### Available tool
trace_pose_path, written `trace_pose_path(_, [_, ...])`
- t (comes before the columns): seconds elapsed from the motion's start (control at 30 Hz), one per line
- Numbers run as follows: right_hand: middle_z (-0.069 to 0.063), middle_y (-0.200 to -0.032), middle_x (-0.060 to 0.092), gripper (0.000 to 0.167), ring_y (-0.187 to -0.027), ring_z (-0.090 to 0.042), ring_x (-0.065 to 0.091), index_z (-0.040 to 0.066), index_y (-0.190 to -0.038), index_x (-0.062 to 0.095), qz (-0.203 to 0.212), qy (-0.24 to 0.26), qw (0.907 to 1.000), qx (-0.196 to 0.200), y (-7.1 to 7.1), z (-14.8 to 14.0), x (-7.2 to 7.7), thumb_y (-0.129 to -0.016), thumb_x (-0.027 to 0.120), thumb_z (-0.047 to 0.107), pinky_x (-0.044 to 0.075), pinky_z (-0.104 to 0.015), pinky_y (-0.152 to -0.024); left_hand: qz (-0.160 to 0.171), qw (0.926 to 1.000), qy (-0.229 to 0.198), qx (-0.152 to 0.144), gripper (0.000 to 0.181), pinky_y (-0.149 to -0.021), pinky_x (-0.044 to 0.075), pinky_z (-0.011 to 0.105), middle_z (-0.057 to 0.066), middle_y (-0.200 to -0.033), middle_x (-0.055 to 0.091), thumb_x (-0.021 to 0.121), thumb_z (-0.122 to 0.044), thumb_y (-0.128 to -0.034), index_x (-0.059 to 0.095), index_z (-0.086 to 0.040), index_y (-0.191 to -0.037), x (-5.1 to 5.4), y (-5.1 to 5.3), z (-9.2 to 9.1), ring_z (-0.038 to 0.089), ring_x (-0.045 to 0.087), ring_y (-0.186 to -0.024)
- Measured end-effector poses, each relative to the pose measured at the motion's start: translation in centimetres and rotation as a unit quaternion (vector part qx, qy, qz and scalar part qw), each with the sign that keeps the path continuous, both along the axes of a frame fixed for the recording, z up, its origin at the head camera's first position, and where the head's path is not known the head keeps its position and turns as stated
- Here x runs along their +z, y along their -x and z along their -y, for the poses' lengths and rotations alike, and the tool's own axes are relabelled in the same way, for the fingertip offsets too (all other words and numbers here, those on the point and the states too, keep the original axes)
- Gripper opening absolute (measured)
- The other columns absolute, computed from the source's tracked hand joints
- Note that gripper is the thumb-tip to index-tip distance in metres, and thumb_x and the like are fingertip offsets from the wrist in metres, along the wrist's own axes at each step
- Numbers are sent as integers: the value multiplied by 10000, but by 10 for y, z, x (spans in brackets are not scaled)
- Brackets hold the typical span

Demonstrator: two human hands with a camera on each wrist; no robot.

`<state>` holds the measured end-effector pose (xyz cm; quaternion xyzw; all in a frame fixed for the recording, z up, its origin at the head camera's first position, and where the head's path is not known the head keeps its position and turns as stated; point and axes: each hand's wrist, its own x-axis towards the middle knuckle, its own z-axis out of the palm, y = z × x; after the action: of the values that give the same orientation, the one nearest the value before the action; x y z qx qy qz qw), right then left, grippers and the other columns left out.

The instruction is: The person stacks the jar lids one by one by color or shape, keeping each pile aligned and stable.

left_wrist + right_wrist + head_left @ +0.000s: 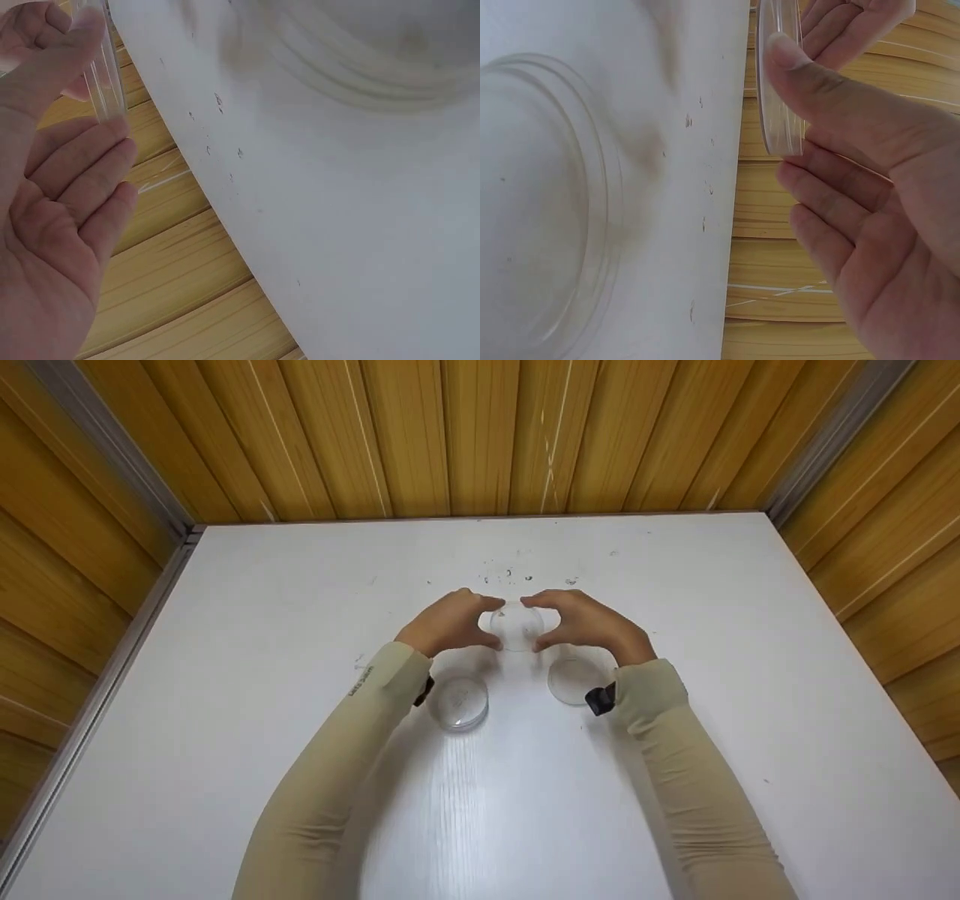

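A clear petri dish (517, 626) is held between both hands over the far middle of the white table. My left hand (454, 622) grips its left rim with the thumb at the near side and fingers at the far side. From the opposite side, my right hand (589, 622) holds the right rim the same way. Both wrist views show the dish (780, 112) edge-on, clear of the tabletop, thumbs on one face and fingertips at the other. A second clear dish (459, 701) lies near the left wrist; a third, shallower-looking round dish (576, 679) is partly hidden by the right wrist.
The white table (517, 810) bears small dark marks (510, 576) beyond the hands. A wood-look panel wall (480, 435) stands along its far edge, with similar panels at both sides. Black wrist devices (600, 700) show at the sleeve cuffs.
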<state>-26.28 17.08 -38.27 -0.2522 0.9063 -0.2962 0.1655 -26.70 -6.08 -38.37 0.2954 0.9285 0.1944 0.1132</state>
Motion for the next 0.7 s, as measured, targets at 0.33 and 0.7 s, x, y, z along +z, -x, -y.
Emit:
trace_pose_path(0.33, [-114,-1466,463,691,-1384,-294,386,56,-1404,486,-19,-145,9998,137,-9,-12,6,-793,787,170,319,-479,-1136,-171,9998,-45,-123,665,-1057,435,339,74,-1338,600,780,-324,-799,541,-72,-1366,-2,-11,-12,226,575,-1220])
trace_pose_path(0.7, [-132,-1439,493,685,-1366,-316,406,33,-1384,505,-190,-155,9993,284,-20,-32,4,-777,797,162,323,-494,-1129,-330,9994,60,-94,673,-1015,468,355,85,-1290,634,779,-343,-796,542,-64,-1362,-7,-27,-32,254,598,-1163])
